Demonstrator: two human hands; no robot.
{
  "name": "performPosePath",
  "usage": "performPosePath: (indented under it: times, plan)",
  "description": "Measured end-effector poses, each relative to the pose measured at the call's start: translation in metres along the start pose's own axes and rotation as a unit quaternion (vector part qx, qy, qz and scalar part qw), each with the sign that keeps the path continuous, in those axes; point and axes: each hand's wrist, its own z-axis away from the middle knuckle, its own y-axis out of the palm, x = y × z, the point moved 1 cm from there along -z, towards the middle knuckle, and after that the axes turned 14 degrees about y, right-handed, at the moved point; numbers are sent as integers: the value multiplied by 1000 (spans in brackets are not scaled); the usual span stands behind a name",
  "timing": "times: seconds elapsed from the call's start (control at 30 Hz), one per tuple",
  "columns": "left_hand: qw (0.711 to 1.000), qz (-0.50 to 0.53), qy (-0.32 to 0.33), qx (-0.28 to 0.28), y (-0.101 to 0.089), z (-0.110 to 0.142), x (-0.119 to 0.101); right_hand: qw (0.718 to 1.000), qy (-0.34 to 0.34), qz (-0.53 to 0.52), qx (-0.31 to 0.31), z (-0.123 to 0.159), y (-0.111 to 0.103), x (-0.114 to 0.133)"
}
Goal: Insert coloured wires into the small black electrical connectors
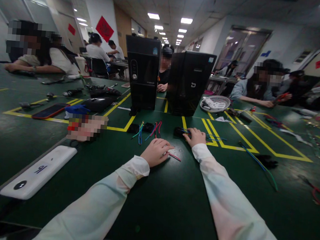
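My left hand (pixel 157 152) rests low over the green table with its fingers curled together; a thin red wire (pixel 175 157) sticks out from under them. Just beyond it lie two small black pieces, one (pixel 133 128) by green and blue wires (pixel 140 133), the other (pixel 149 127) by red and blue wires (pixel 154 130). To the right, the fingers of my right hand (pixel 196 137) are closed at a small black piece (pixel 179 132) with blue wires. The fingertips partly cover where wires and piece meet. More blue wire (pixel 216 138) trails out past this hand.
Two black computer towers (pixel 144 74) (pixel 189 83) stand ahead. A white power bank-like device (pixel 39 173) lies at left, near a phone (pixel 50 111). At right are a white basket (pixel 215 104), a blue-green wire (pixel 259 164) and yellow tape lines. Several people sit around.
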Motion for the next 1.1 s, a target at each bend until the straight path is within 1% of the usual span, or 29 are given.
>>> performPosePath:
  times: [0.2, 0.3, 0.4, 0.47, 0.53, 0.63, 0.7, 0.77, 0.83, 0.97, 1.03, 1.1]
  plan:
    - [1000, -11, 4, -6, -6, 2, -4, 1000, 24, -2, -1, 16, -11, -11]
    - [1000, -18, -8, -14, -10, 4, -10, 999, 33, -2, 2, 29, -22, -18]
    - [999, 0, -29, -13, -12, 7, -18, 1000, 20, -2, 18, 45, -37, -22]
    - [998, 24, -49, -16, -10, 11, -25, 999, -6, -13, 31, 57, -49, -22]
    - [995, 50, -75, -33, -9, 14, -32, 998, -36, -36, 33, 70, -62, -18]
    - [991, 85, -92, -57, -8, 18, -41, 988, -121, -71, 67, 91, -80, -4]
    - [990, 93, -88, -54, -10, 19, -46, 978, -167, -84, 92, 105, -90, 7]
    - [991, 95, -86, -36, -13, 21, -49, 971, -195, -93, 103, 116, -97, 17]
    - [991, 99, -85, -10, -15, 24, -51, 965, -216, -96, 117, 124, -101, 25]
    - [989, 106, -100, 5, -15, 30, -51, 952, -250, -97, 148, 131, -100, 30]
    - [989, 113, -93, 17, -14, 32, -50, 949, -256, -106, 150, 131, -100, 30]
    - [989, 112, -90, 27, -12, 32, -48, 951, -247, -127, 133, 131, -103, 28]
